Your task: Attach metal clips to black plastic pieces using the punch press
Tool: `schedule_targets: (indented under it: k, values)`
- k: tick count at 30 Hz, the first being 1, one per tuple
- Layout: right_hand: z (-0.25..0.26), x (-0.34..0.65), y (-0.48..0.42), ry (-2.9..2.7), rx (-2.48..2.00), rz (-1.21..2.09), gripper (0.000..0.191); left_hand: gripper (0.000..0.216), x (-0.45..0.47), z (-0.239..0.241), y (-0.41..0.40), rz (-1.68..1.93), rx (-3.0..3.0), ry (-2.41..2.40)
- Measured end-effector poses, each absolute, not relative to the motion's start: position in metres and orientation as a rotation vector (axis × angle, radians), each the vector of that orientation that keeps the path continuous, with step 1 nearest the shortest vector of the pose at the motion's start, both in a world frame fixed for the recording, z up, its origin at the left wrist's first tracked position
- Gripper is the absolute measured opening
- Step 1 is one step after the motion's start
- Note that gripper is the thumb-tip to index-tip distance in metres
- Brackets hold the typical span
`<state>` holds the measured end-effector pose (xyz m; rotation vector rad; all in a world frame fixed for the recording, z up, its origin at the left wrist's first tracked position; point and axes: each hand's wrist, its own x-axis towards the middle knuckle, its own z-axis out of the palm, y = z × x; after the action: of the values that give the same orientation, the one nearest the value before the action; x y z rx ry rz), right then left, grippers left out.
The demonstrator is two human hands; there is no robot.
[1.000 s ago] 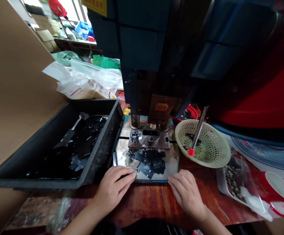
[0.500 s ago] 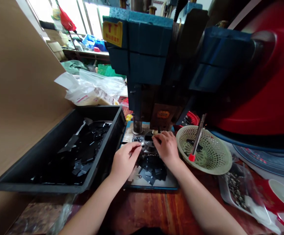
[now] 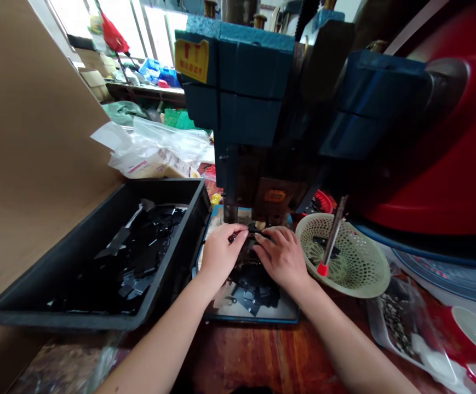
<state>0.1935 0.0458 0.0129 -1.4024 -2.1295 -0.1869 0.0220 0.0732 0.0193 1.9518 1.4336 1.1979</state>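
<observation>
Under the head of a blue press (image 3: 254,117), both hands meet at a small black flat piece (image 3: 254,232). My left hand (image 3: 222,253) is closed, thumb and forefinger pinching the piece's left end. At the other end, the bent fingertips of my right hand (image 3: 282,255) grip it, partly hiding it. Just below the hands, several black flat pieces (image 3: 258,293) lie on the machine's pale base plate (image 3: 225,303). What sits directly beneath the fingers is hidden.
A deep black tray (image 3: 139,323) with many dark pieces stands at left, beside a cardboard sheet (image 3: 36,142). On the right are a pale perforated basket (image 3: 361,273), a red-tipped metal rod (image 3: 333,235), a bag of small metal parts (image 3: 396,320) and a red mug (image 3: 459,339).
My left hand has moved up and right, closer to the press head. My right hand has shifted slightly down. A black piece now spans the gap between the fingertips.
</observation>
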Motion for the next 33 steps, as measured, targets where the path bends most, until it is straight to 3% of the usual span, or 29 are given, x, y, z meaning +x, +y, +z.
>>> schedule_targets:
  k: [6, 26, 30, 33]
  values:
    - [0.003, 0.199, 0.05, -1.942, -1.302, -0.046, 0.029, 0.017, 0.03, 0.02, 0.078, 1.159, 1.98, 1.43]
    - [0.016, 0.188, 0.044, -2.101, -1.475, -0.294, 0.025, 0.012, 0.034, 0.008, 0.092, 1.147, 2.148, 1.463]
    - [0.017, 0.195, 0.042, -2.024, -1.424, -0.123, 0.024, 0.013, 0.031, 0.01, 0.093, 1.174, 2.119, 1.488]
    - [0.005, 0.208, 0.021, -1.666, -1.433, 0.238, 0.027, 0.016, 0.023, 0.014, 0.086, 1.244, 2.054, 1.548]
